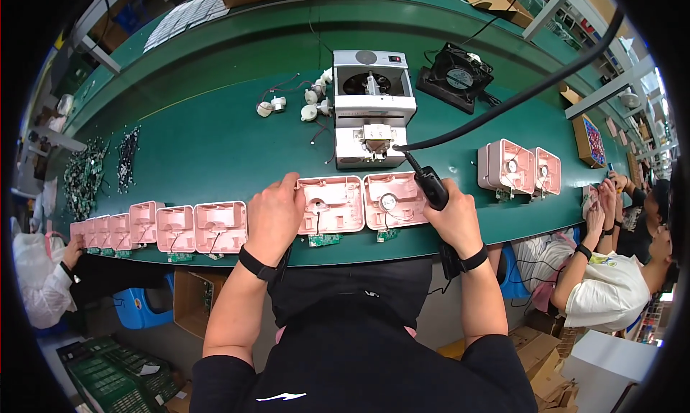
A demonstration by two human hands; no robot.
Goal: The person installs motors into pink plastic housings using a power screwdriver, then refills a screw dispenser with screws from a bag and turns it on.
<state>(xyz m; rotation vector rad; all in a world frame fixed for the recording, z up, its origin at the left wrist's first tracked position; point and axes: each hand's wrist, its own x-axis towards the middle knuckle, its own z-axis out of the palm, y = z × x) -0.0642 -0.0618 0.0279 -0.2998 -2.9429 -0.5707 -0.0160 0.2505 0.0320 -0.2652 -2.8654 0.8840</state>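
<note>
My right hand (456, 215) is closed round the black handle of a soldering iron (431, 187). The iron slants up and left, its tip end at the lower front of a grey-white bench machine (370, 115). My left hand (279, 210) grips the left edge of an open pink plastic housing (330, 208), its fingers partly hidden. Beside it sits a second pink housing (392, 201) with a round speaker inside, partly behind my right hand. Small green circuit boards (323, 239) hang on wires along the near sides of both housings.
More pink housings (219, 226) line the left edge; others (507, 165) stand right. A black fan (460, 75) and white round parts (309, 111) flank the machine. A thick black hose (517, 100) crosses above. Wired boards (86, 176) lie far left. Co-workers (611, 276) sit right and left.
</note>
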